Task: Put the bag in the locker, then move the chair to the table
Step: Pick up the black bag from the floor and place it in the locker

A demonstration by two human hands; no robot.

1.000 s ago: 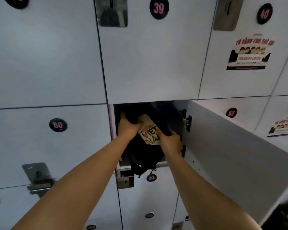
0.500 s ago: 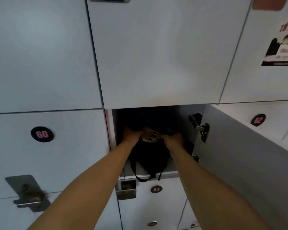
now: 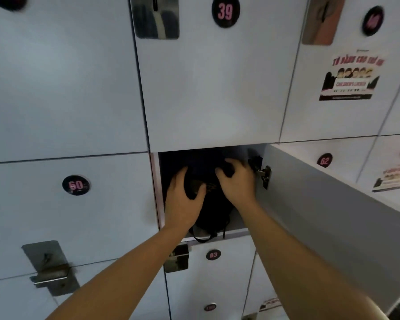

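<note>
Two bare hands were inside the mouth of one open locker (image 3: 238, 230) in a bank of pale grey-blue units. The black bag (image 3: 211, 211) sat within that compartment, standing on end: its long axis ran roughly vertical, top toward the compartment ceiling, base on the compartment floor. A printed patch on the bag's face was partly visible between the hands but too dark to read. One thin black strap (image 3: 202, 237) looped out over the front lip of the compartment floor and hung just below it.

The left hand (image 3: 183, 202) was spread flat against the bag's left front, fingers splayed and curling onto the fabric, thumb pressed toward the middle. The right hand (image 3: 237, 181) was clenched on the bag's upper right, fingers hooked into the fabric near the top. Both forearms reached up from the lower edge of the view.

The locker door (image 3: 333, 215) stood swung out to the right, its inner face toward the camera, with a metal latch (image 3: 262, 173) at its near edge just beside the right hand; whether they touched could not be told.

Neighbouring doors were shut. Round dark number labels read 39 (image 3: 225, 11) above, 60 (image 3: 76, 185) to the left, 62 (image 3: 324, 160) to the right and 83 (image 3: 213, 254) below. A metal hasp (image 3: 50, 269) was fixed under door 60. A printed sticker (image 3: 351, 75) was on the upper right door; its text was blurred
</note>
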